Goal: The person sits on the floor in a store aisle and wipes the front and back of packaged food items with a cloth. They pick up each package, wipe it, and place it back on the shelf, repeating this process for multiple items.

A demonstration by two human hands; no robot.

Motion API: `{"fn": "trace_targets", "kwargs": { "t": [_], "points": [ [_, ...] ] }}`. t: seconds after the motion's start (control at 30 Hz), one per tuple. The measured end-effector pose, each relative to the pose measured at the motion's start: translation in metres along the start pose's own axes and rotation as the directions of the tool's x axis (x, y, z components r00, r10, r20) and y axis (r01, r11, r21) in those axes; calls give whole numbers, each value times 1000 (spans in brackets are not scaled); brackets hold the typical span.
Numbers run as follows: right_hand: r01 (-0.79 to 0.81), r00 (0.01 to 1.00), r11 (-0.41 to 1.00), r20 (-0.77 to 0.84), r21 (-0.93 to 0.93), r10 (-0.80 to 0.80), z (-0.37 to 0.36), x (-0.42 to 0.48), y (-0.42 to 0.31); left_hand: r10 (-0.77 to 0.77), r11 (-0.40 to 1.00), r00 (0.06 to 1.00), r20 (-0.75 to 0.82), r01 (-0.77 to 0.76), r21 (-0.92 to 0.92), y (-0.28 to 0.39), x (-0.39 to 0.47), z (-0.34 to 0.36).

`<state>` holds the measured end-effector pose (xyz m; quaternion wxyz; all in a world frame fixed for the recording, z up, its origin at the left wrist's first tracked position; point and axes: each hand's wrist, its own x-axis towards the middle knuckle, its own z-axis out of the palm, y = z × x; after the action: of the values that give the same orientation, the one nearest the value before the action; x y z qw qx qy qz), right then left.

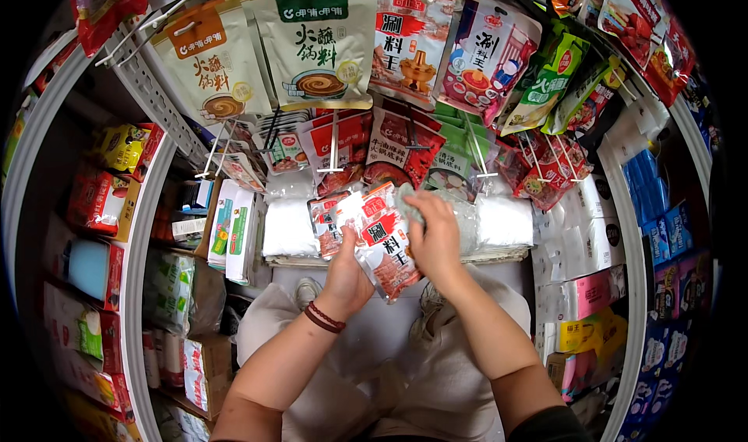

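Note:
My left hand [346, 278] grips the lower left side of a red and white sauce packet [385, 240], thumb across its front. A similar packet [325, 223] lies just behind it at the left. My right hand [435, 234] holds a pale green cloth [410, 201] against the upper right edge of the front packet. Behind the hands, red soup-base packets [403, 144] hang on metal display hooks, with white plastic-wrapped packs [289, 225] below them.
Large hanging pouches [318, 50] line the top. Protruding hooks [334, 149] stand close above the hands. Stocked shelves with boxed goods [99, 202] are at the left; wrapped packs [593, 231] fill the right. My knees are below.

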<state>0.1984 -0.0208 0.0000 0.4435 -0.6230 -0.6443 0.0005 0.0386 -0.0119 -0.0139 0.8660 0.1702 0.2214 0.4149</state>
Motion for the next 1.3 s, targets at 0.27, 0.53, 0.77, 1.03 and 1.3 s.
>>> {"fn": "trace_targets", "kwargs": {
  "t": [0.27, 0.53, 0.77, 1.03, 1.3],
  "points": [
    [140, 973, 984, 166, 108, -157, 7, -28, -41, 29, 987, 999, 24, -25, -162, 11, 4, -31],
    [258, 923, 948, 241, 187, -299, 7, -52, -47, 64, 977, 996, -60, -75, -201, 12, 6, -24],
    [-175, 979, 982, 117, 64, 167, -1, -22, 26, 164, 961, 985, -51, -171, -218, 22, 5, -18],
    [-96, 978, 903, -131, 418, 164, 1, -43, -41, 272, 943, 943, -193, -302, -142, 23, 10, -18],
    [185, 969, 981, 156, 52, -191, 3, -35, -13, 208, 963, 971, -116, -224, -150, 26, 6, -24]
  ]
}}
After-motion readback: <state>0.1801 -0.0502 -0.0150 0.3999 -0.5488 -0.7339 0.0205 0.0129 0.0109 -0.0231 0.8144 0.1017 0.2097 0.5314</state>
